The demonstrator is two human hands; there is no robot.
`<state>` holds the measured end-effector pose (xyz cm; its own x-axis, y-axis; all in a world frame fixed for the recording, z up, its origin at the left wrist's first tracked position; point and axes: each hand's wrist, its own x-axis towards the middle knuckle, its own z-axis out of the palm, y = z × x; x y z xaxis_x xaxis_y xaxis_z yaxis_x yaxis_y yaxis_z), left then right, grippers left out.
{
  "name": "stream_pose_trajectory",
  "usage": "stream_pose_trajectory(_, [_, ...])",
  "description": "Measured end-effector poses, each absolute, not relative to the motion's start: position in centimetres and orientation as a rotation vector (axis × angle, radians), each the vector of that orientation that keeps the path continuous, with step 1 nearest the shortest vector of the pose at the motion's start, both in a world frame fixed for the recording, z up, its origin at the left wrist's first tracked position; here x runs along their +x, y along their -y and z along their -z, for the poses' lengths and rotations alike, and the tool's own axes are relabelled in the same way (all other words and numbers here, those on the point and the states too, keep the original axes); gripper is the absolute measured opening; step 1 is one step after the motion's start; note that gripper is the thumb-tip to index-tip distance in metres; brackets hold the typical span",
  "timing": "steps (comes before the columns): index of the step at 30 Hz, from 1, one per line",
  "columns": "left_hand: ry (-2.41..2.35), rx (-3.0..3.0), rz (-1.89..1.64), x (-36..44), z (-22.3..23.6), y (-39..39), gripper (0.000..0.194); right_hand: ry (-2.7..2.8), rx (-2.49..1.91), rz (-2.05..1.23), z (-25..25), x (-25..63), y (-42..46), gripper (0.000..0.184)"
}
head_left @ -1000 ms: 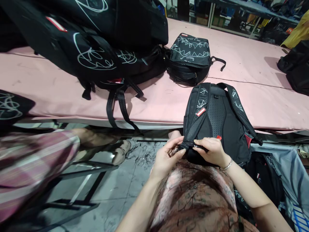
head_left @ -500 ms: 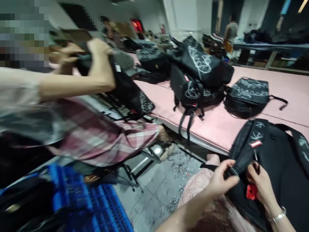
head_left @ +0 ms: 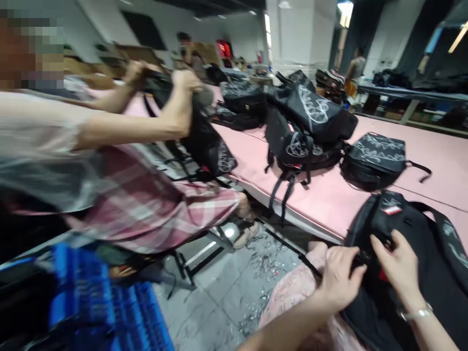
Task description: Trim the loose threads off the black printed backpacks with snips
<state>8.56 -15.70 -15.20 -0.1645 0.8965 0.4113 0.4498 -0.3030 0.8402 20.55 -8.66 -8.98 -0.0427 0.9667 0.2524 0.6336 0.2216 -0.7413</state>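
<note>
A black backpack [head_left: 420,253] with white scribble print lies back-up over my lap and the edge of the pink table [head_left: 329,195]. My left hand [head_left: 338,282] is closed on a black strap at the backpack's lower left corner. My right hand [head_left: 397,268] rests on the backpack right beside it, fingers pressed onto the fabric near a red tab; whether it grips anything is unclear.
A co-worker in a plaid skirt [head_left: 146,209] sits to my left, lifting another black backpack [head_left: 204,141] with both hands. Several black backpacks [head_left: 307,126] are piled on the table, one smaller [head_left: 376,158]. A blue crate [head_left: 98,307] stands at lower left.
My head has turned left and up, so the co-worker and room came into view. My hands stayed on the backpack's lower edge; the right hand shifted up over the red tab.
</note>
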Motion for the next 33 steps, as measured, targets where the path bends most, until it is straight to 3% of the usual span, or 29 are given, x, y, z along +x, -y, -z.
stream_pose_trajectory(6, [-1.036, 0.633, -1.404, 6.8, 16.4, 13.4, 0.03, 1.823, -1.28, -0.713, 10.4, 21.5, 8.0, 0.028])
stream_pose_trajectory(11, [-0.731, 0.106, -1.238, 5.7, 17.3, 12.4, 0.018, 1.921, -1.234, -0.532, 12.4, 22.8, 8.6, 0.014])
stream_pose_trajectory(14, [-0.677, 0.024, -1.212, 5.8, 17.5, 12.5, 0.012, 2.036, -1.153, -0.397, 13.6, 23.1, 9.0, 0.012])
stream_pose_trajectory(26, [-0.673, 0.126, -1.22, 6.4, 17.9, 12.9, 0.018, 2.119, -1.021, -0.161, 14.5, 22.2, 8.9, 0.006])
stream_pose_trajectory(33, [-0.702, 0.123, -1.264, 6.8, 16.9, 13.1, 0.027, 2.099, -0.975, -0.204, 14.9, 22.1, 9.3, 0.01])
